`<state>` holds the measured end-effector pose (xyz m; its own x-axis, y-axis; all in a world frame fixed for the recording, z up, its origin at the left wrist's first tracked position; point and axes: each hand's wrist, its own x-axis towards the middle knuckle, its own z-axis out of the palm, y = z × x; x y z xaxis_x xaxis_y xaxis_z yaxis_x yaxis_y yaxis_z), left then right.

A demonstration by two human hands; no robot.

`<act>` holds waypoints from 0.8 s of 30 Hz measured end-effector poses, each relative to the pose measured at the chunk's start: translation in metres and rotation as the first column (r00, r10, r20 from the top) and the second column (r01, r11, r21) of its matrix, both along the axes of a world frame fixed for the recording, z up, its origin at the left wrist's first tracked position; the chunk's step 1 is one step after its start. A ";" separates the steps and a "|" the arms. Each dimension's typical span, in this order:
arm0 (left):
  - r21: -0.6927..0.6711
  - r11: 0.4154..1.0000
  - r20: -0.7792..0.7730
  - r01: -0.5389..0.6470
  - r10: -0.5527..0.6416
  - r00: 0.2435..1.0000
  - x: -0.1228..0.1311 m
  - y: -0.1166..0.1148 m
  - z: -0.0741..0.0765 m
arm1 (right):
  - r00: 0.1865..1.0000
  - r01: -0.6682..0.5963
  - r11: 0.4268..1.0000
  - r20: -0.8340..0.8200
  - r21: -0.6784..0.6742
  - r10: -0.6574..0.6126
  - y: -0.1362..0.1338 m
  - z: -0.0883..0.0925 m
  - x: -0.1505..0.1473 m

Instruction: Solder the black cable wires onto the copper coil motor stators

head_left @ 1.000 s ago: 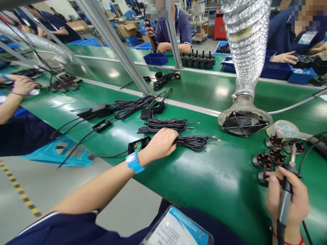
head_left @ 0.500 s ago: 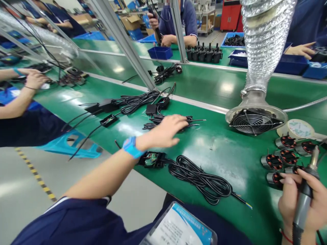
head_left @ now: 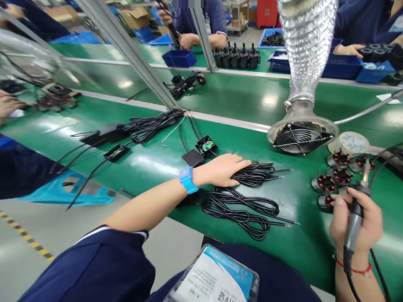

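My left hand (head_left: 225, 170), wearing a blue wristband, is closed over a coiled black cable (head_left: 256, 174) on the green bench. Close behind that hand sits a small black box (head_left: 207, 145) with a green circuit board inside, beside a flat black cover (head_left: 193, 158). Another coiled black cable (head_left: 242, 209) lies nearer to me; what is at its left end is mostly hidden under my forearm. At the right, my right hand (head_left: 362, 218) grips a soldering iron (head_left: 355, 209), tip pointing up. Its fingertips are near several round motor parts with orange windings (head_left: 325, 183).
A fume extraction hood (head_left: 302, 134) hangs over the bench's back right, beside a roll of tape (head_left: 349, 143). More cables (head_left: 154, 126) and an open black box (head_left: 116, 153) lie left. A metal post (head_left: 132, 58) slants upward. Co-workers sit across and at the left.
My left hand has taken hold of the farther cable and brought it right and nearer; its open box has moved too. The soldering iron stays in my right hand. The view has shifted.
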<state>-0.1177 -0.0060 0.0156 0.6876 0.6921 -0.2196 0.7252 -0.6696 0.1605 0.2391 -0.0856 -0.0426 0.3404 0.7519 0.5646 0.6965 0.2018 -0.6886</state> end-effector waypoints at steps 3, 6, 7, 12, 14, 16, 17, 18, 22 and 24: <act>-0.020 0.996 0.004 0.090 -0.090 0.996 0.021 -0.009 -0.004 | 0.999 -0.031 0.999 0.039 0.043 0.029 0.000 0.003 -0.004; -0.059 0.984 0.031 0.171 -0.169 0.985 0.024 -0.026 -0.003 | 0.999 -0.021 0.998 0.051 0.061 0.017 0.000 0.006 -0.007; -0.082 0.978 0.052 0.193 -0.189 0.981 0.023 -0.032 -0.001 | 0.998 -0.023 0.997 0.058 0.075 0.019 0.000 0.007 -0.007; -0.227 0.964 0.103 0.140 -0.119 0.988 0.015 -0.047 0.008 | 0.990 -0.083 0.990 0.121 0.116 0.069 -0.001 0.013 -0.013; -0.271 0.961 0.030 0.057 -0.051 0.998 0.012 -0.037 0.010 | 0.989 -0.101 0.988 0.119 0.118 0.087 -0.001 0.013 -0.014; -0.358 0.931 -0.024 0.077 -0.091 0.996 0.009 -0.021 0.011 | 0.992 -0.092 0.988 0.092 0.126 0.081 0.000 0.012 -0.013; -0.410 0.906 -0.029 0.107 -0.130 0.991 0.009 -0.012 0.013 | 0.994 -0.083 0.988 0.082 0.132 0.072 0.000 0.010 -0.012; -0.451 0.882 -0.018 0.135 -0.161 0.987 0.010 -0.005 0.015 | 0.995 -0.074 0.987 0.081 0.141 0.063 0.000 0.009 -0.010; -0.373 0.922 0.032 0.106 -0.101 0.994 0.019 0.012 0.024 | 0.996 -0.043 0.981 0.084 0.191 0.027 0.001 0.004 -0.004; -0.337 0.933 0.015 0.126 -0.129 0.992 0.023 0.015 0.025 | 0.998 -0.028 0.984 0.067 0.175 0.016 0.001 0.005 -0.003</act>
